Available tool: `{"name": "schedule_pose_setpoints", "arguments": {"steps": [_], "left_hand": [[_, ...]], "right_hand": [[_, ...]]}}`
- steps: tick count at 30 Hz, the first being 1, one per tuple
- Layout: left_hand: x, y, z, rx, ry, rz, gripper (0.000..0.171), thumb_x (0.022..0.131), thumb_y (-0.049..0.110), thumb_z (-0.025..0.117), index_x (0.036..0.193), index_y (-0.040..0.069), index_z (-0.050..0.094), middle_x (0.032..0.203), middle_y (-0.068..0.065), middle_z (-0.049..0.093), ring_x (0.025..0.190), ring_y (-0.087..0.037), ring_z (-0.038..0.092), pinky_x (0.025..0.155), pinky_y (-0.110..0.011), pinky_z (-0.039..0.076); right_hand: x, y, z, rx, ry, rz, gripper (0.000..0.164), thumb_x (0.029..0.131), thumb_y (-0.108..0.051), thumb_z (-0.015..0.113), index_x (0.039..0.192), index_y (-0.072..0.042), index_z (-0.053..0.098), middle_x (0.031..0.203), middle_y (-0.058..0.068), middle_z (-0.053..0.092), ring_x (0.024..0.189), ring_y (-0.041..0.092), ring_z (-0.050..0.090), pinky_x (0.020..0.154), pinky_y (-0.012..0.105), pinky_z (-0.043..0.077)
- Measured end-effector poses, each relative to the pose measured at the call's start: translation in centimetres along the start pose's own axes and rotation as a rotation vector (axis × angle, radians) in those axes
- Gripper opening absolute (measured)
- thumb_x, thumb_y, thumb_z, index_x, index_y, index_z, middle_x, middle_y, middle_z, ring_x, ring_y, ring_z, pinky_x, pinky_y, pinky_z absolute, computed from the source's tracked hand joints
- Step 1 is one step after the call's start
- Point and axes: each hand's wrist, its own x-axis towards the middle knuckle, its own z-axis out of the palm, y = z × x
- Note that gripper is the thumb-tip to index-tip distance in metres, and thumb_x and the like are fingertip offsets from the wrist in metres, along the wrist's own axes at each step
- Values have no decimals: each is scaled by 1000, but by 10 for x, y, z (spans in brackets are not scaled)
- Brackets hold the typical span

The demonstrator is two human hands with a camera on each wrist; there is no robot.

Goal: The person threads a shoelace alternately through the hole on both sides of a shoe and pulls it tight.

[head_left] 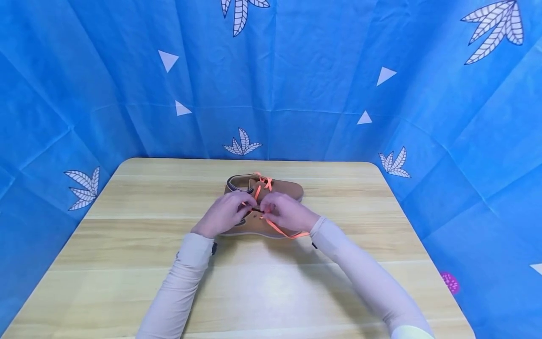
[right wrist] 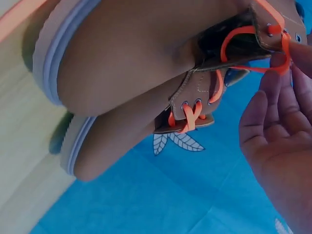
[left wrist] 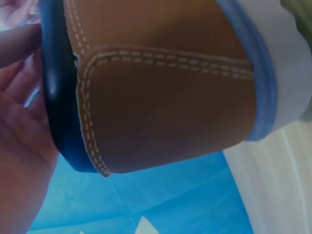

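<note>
1. Closest to us, two pale sleeves (head_left: 364,278) stretch over a wood-grain table (head_left: 262,292), the cuffs ending at a pair of bare hands
2. We see the right hand (head_left: 290,212) pinch an orange lace (head_left: 279,230) between thumb and fingers, a length of it trailing past the wrist
3. Just beside it, the left hand (head_left: 224,214) bends its fingers at the opening of the near shoe (head_left: 254,226); we cannot tell what, if anything, those fingertips grip
4. That brown shoe sits toward the table's far side, toe to our right, its heel showing us double white stitching in the left wrist view
5. Close behind it we find the far shoe (head_left: 290,187), also brown and toe right, a second lace (head_left: 269,184) crossed over its eyelets
6. Farthest from us hangs a blue cloth (head_left: 305,56) with leaf prints (head_left: 242,143) and white triangles (head_left: 168,60)
</note>
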Motion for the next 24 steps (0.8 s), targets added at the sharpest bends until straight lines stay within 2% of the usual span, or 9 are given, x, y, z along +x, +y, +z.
{"name": "schedule_pose_setpoints", "arguments": {"steps": [3, 9, 16, 21, 24], "left_hand": [[1, 3, -1, 35, -21, 6, 16, 93, 5, 75, 105, 14, 76, 105, -2, 76, 100, -20, 71, 88, -42, 60], [2, 1, 2, 35, -84, -28, 16, 94, 6, 73, 106, 16, 77, 104, 0, 78, 93, -16, 72, 82, -37, 61], [2, -4, 2, 30, -61, -24, 12, 92, 6, 76, 100, 15, 78, 99, 1, 79, 94, -18, 74, 84, -40, 61], [0, -5, -3, 15, -75, -36, 10, 92, 7, 77, 97, 16, 77, 97, 3, 78, 94, -16, 73, 86, -41, 60], [-2, -6, -6, 20, -103, -40, 13, 93, 8, 75, 103, 15, 78, 101, 2, 78, 92, -15, 71, 84, -39, 60]], "right_hand": [[-1, 2, 0, 49, 9, 17, 15, 91, -3, 75, 100, -12, 66, 97, -1, 69, 89, 11, 65, 82, 24, 56], [-2, 5, 1, 71, 23, 41, 18, 89, -3, 78, 95, -15, 65, 92, -3, 67, 86, 10, 60, 79, 25, 54], [-4, 6, 2, 149, 20, 61, 18, 89, -2, 78, 91, -14, 65, 90, -3, 66, 87, 11, 61, 80, 26, 55], [-5, 7, 5, 115, 57, 49, 20, 88, -2, 78, 84, -16, 64, 83, -5, 64, 87, 12, 58, 79, 27, 53], [-4, 7, 8, 45, 94, -4, 21, 87, -4, 80, 81, -16, 64, 79, -6, 63, 85, 12, 55, 78, 26, 50]]}}
